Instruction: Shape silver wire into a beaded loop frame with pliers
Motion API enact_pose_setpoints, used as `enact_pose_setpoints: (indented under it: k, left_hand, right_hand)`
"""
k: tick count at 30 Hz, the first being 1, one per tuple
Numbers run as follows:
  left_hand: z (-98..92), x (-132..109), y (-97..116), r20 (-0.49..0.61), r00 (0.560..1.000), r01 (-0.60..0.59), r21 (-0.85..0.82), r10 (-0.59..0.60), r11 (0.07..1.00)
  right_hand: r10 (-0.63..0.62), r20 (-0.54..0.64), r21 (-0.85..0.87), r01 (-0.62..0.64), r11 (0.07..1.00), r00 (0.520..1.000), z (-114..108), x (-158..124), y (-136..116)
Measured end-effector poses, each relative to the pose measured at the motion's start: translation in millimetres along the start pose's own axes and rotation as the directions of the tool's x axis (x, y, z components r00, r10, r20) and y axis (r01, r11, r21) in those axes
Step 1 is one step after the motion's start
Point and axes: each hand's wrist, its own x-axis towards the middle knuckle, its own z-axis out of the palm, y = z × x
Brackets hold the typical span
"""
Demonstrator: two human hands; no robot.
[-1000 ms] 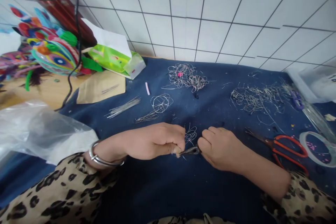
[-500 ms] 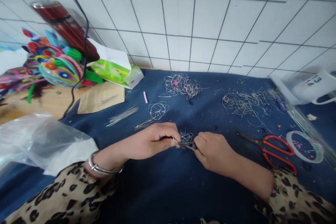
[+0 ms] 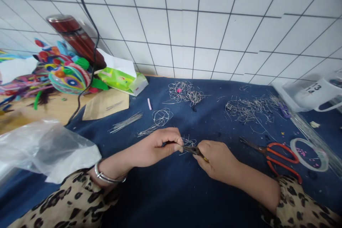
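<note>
Thumb and fingertips of my left hand (image 3: 160, 146) pinch a thin silvery wire, which is mostly hidden by the fingers. My right hand (image 3: 217, 158) is wrapped round a pair of pliers (image 3: 191, 150), whose dark jaws point left and meet the wire at my left fingertips. Just behind the jaws lies a small tangle of curled wire (image 3: 189, 141) on the dark blue cloth. A loose round wire coil (image 3: 162, 117) and a bundle of straight wires (image 3: 127, 122) lie beyond my left hand.
Orange-handled scissors (image 3: 280, 155) and a clear ring-shaped dish (image 3: 296, 146) with pink bits sit at right. Tangled wire heaps (image 3: 248, 109) lie farther back. A white mug (image 3: 314, 94), a red flask (image 3: 76, 39), a plastic bag (image 3: 50, 149) and a black cable (image 3: 94, 28) surround the cloth.
The pliers and my right hand have tilted slightly, the handle end dropping, with a bit of yellow handle now showing. The whole view has shifted a little. My left hand keeps its pinch.
</note>
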Motion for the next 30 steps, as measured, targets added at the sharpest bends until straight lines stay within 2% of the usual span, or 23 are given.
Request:
enact_pose_setpoints:
  k: [14, 24, 30]
  left_hand:
    - [0.3, 0, -1, 0.034, 0.999, 0.021, -0.022, -0.020, 1.000]
    - [2.6, 0, -2, 0.021, 0.999, 0.043, -0.014, -0.043, 0.999]
    - [3.8, 0, -2, 0.009, 0.998, 0.057, 0.000, -0.057, 0.998]
  right_hand:
    - [0.028, 0.055, -0.067, -0.024, 0.997, 0.998, -12, 0, -2]
    - [0.118, 0.047, -0.316, -0.097, 0.944, 0.992, -20, -2, -13]
    - [0.145, 0.085, -0.336, -0.109, 0.936, 0.986, -24, -1, -19]
